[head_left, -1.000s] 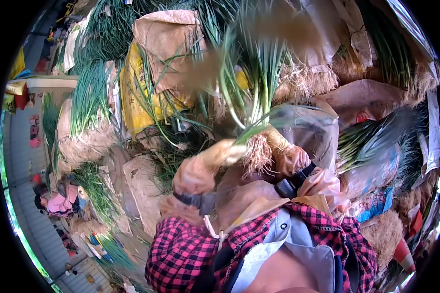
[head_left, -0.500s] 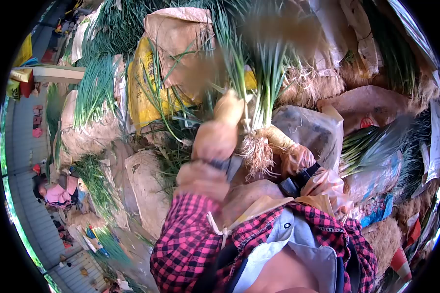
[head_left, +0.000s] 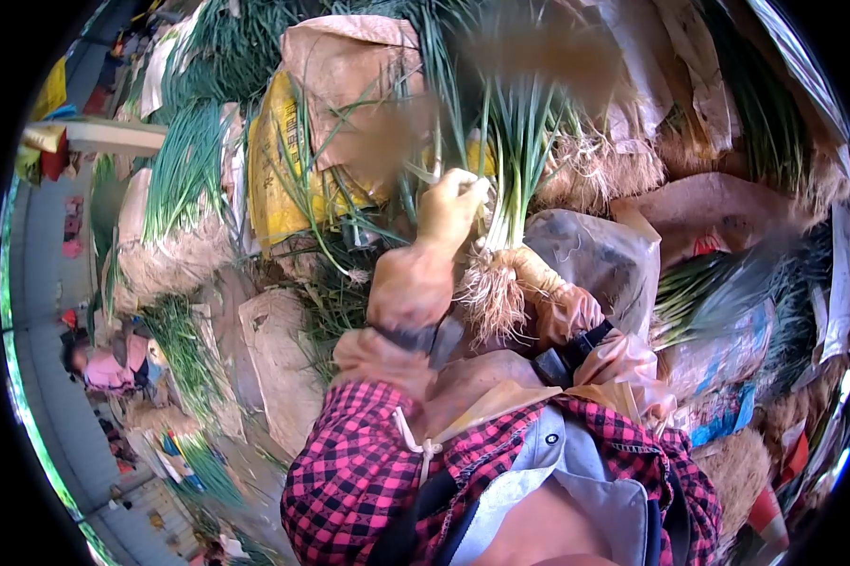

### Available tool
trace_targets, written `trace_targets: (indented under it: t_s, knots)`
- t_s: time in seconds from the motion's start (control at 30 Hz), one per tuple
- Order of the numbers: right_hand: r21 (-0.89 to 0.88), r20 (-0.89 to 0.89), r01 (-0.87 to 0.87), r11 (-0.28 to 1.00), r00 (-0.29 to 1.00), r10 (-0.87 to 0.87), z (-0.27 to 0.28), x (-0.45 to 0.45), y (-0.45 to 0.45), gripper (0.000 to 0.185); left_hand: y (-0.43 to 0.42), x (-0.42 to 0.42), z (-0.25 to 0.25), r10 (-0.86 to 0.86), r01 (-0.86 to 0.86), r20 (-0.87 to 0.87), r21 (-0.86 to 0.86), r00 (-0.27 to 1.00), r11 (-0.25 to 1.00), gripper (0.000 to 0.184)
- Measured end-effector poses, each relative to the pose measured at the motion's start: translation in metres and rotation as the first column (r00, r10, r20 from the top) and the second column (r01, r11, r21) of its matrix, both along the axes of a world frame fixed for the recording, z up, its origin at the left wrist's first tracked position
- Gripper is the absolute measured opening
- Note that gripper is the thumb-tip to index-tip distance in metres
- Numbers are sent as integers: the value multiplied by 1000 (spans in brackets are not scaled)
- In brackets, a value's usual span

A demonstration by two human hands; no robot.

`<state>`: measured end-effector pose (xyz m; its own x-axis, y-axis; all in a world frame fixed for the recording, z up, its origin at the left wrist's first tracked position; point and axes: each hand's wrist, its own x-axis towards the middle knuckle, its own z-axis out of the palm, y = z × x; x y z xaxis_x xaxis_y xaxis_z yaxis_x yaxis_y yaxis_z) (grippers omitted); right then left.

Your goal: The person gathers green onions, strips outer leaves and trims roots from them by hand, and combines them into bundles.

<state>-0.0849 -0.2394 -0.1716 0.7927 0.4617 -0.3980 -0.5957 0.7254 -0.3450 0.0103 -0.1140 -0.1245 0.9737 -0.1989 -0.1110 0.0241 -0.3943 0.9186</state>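
Observation:
A bunch of spring onions (head_left: 512,184) stands upright in front of my chest, green leaves upward and a tangle of pale roots (head_left: 493,294) hanging below. My right hand (head_left: 536,272) is wrapped round its white base from the right. Left of the stems, my left hand (head_left: 451,208) is closed in a pinch, its fingertips against or just beside the outer stalks. A pale strip (head_left: 423,174) sticks out by its knuckles; what the fingers pinch is too small to tell.
A large brown sack (head_left: 350,90) and a yellow printed sack (head_left: 272,179) lie ahead on the left. More spring onions (head_left: 184,174) are heaped on the left, others (head_left: 694,297) on the right. Grey plastic sheeting (head_left: 595,269) lies beside my right hand. A person in pink (head_left: 114,366) is far left.
My left hand, blurred before, has shifted slightly and is now sharper, with its fingers pinched beside the stems. The bunch and my right hand stay nearly in place.

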Motion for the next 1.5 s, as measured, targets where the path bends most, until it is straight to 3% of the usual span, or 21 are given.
trace_targets:
  t_s: [0.07,0.13,0.17,0.2,0.27,0.33,0.4,0.47,0.53,0.6,0.63,0.8,0.9,1.03,1.13,1.17,1.2,1.33,1.4,1.43,1.5]
  knots:
    - [-2,-21,2,1000,1000,-2,5,-2,-7,31,4,-21,57,105,-124,-68,-446,992,886,18]
    - [22,-23,-36,999,999,37,7,-2,-6,33,34,-10,46,362,-333,28,-331,932,883,32]
    - [-41,27,-30,999,999,31,8,-1,-4,34,41,-7,37,377,-465,393,154,839,872,40]
    - [-36,31,-43,998,999,45,9,-2,-3,34,49,-6,30,174,-637,680,524,713,565,48]
    - [38,89,-37,999,995,33,13,0,-5,35,44,-9,10,3,-243,389,569,921,785,56]
    - [121,-28,-99,988,994,104,15,-1,-8,40,26,-19,-12,-281,336,-466,37,839,941,28]
    - [41,-16,-20,999,1000,20,18,-3,-10,38,17,-19,-19,-15,-69,-551,-131,834,989,23]
    - [234,0,19,972,1000,-19,7,-5,-9,36,22,-12,-19,17,-116,-512,-163,859,980,24]
    - [68,-39,-29,997,999,31,7,-2,-6,37,28,-9,-15,-234,11,-464,-434,854,901,25]
    - [28,-73,20,999,997,-18,25,-1,-1,34,26,-16,-20,-279,136,-421,-338,863,931,30]
    - [8,-57,-1,1000,998,1,22,0,0,34,26,-17,-21,-291,249,-151,-248,945,936,26]
    - [-90,-3,-50,995,999,50,8,-1,-4,32,6,-29,12,11,26,-214,169,977,985,39]
    - [-43,-10,68,997,998,-69,7,-3,-2,27,2,-28,13,-261,186,-31,784,965,592,28]
    - [-113,-65,32,993,997,-39,7,0,-4,31,32,-46,10,-621,122,380,781,685,612,23]
    - [-80,-35,38,996,999,-41,10,1,-5,35,63,-52,5,-81,52,160,182,984,982,19]
    - [-74,-11,62,995,998,-63,13,1,-4,40,71,-48,22,-143,204,-158,490,977,848,28]
    - [-72,-4,50,996,999,-51,17,0,-3,40,86,-42,-11,-195,170,-51,733,979,659,36]
    - [-33,68,-8,999,998,10,11,-1,-6,47,38,17,-13,-103,-98,281,617,954,781,45]
    - [75,34,78,994,996,-80,13,-4,-7,47,22,53,-39,-24,-238,301,798,953,554,48]
    - [102,11,59,993,998,-61,8,-5,-7,43,23,69,-50,-10,-34,44,888,999,459,49]
    - [103,-14,25,994,1000,-24,1,-9,-14,38,37,83,-63,31,52,-101,721,994,691,41]
